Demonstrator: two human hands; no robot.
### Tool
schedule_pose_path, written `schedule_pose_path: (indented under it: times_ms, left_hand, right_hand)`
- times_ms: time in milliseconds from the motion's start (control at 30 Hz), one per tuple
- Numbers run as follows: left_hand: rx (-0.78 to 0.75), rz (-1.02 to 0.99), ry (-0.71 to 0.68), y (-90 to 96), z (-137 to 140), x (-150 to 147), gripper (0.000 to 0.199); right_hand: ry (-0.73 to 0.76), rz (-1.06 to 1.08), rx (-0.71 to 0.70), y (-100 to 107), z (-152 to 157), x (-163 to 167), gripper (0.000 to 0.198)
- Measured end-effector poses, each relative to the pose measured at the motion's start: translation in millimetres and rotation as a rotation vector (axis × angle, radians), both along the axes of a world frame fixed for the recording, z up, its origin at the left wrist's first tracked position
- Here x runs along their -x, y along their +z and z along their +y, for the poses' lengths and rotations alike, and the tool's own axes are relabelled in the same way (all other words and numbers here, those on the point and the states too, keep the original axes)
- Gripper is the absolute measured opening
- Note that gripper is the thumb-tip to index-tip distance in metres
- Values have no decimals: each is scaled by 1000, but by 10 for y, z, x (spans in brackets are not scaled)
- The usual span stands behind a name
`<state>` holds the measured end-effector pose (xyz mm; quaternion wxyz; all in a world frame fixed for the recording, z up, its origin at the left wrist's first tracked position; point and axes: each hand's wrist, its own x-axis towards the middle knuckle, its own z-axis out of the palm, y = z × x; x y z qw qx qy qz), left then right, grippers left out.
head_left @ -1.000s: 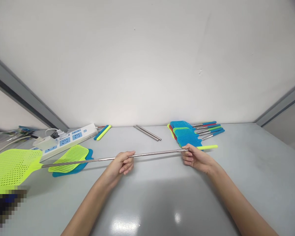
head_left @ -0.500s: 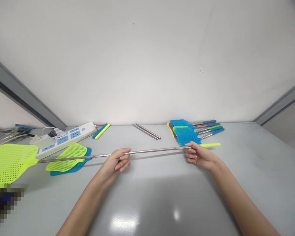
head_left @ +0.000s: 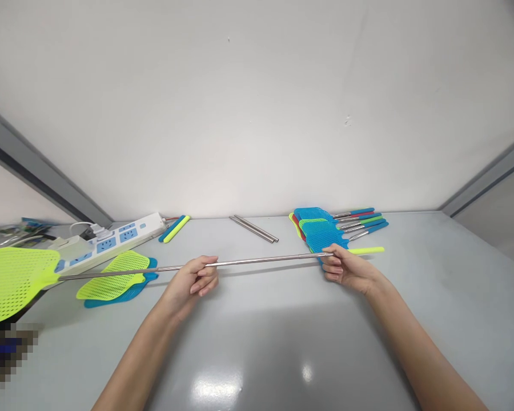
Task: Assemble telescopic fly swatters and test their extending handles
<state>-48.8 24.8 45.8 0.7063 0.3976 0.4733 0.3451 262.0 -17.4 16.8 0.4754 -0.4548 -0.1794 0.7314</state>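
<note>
The fly swatter (head_left: pixel 19 279) I hold has its lime head at far left, its steel rod (head_left: pixel 257 260) reaching right above the table (head_left: pixel 274 337). Past that head lie a power strip (head_left: pixel 117 240), two loose heads (head_left: pixel 111 285) and two handles (head_left: pixel 177 228). My left hand (head_left: pixel 197 275) has fingers curled around the rod. Next come two metal tubes (head_left: pixel 257 228), then stacked swatters (head_left: pixel 323 234); before them my right hand (head_left: pixel 340 265) pinches the rod beside its lime grip (head_left: pixel 368 250).

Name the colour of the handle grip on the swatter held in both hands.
The handle grip is bright yellow-green, showing best in the head view.
</note>
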Motion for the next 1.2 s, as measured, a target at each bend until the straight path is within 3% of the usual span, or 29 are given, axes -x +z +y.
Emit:
schedule_pose_path:
  times_ms: [1200]
  left_hand:
    - [-32, 10, -39, -23, 14, 52, 43]
  right_hand:
    - [7, 3, -38, 6, -10, -95, 33]
